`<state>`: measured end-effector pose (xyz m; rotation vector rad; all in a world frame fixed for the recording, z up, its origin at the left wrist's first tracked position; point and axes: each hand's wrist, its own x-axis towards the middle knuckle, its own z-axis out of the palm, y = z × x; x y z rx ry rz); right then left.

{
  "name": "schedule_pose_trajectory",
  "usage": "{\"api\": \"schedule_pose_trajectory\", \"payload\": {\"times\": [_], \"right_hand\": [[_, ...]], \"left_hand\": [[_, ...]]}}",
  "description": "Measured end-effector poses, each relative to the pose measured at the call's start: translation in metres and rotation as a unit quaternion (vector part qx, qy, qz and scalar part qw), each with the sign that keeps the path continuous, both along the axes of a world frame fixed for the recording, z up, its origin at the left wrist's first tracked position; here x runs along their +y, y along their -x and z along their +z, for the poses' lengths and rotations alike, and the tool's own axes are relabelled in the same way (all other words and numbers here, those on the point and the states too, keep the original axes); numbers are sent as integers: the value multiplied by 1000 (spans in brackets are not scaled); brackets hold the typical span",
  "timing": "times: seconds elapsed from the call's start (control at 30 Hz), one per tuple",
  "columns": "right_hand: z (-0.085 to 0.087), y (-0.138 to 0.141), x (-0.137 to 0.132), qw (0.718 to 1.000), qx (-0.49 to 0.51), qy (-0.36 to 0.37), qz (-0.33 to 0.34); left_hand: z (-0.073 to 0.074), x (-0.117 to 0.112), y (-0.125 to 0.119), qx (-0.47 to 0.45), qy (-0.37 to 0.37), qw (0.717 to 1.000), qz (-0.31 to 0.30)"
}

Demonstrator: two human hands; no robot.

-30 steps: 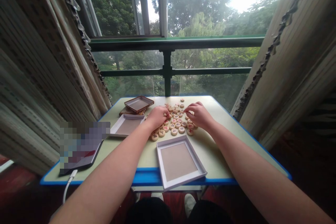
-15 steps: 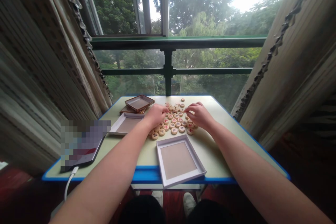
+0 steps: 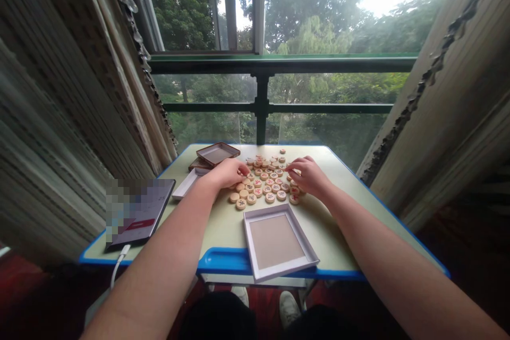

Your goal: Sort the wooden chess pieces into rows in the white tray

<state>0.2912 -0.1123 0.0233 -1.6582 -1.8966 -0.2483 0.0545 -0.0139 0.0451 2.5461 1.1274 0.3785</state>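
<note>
Both hands are at the heap of xiangqi pieces (image 3: 266, 183), the round wooden discs marked in red and black that lie in the middle of the surface (image 3: 319, 234), towards its window side. The left hand (image 3: 227, 172) has drawn back a little towards the heap's left edge. More discs show in front of it now than 1 second ago, and its fingertips rest on the pieces at the upper left. Its fingers are curled close together, but I cannot tell whether they pinch a disc or only press on it. The right hand (image 3: 308, 175) has hardly shifted. It lies curled over the right side of the heap with thumb and forefinger close together, and whether it grips anything is hidden.

The heap itself looks much as it did, so the handling is still going on inside it. Every piece in view lies on the surface between the 2 hands.

The white box tray (image 3: 279, 241) sits at the near edge, just in front of the heap. A second white tray (image 3: 184, 187) is partly hidden behind the left forearm, and beyond it a brown box lid (image 3: 217, 153) rests on another brown part. A phone (image 3: 139, 212) on its cable (image 3: 118, 268) lies at the left.
</note>
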Motion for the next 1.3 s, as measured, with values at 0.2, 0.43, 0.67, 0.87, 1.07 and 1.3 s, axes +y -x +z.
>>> {"api": "schedule_pose_trajectory", "payload": {"times": [0.2,0.43,0.67,0.87,1.07,1.3], "right_hand": [[-1,-1,2,1000,8,9,3],[2,1,-1,1000,13,2,4],[1,-2,1,1000,4,4,1],[1,-3,1,1000,2,-5,7],[-1,-4,2,999,-2,-18,26],[0,-4,3,1000,-1,-18,19]], "left_hand": [[9,1,15,3,-3,1000,21],[14,-3,22,67,-16,997,27],[10,3,22,16,2,1000,22],[9,6,21,37,28,998,46],[11,4,19,85,-23,993,77],[4,12,16,115,-61,988,82]]}}
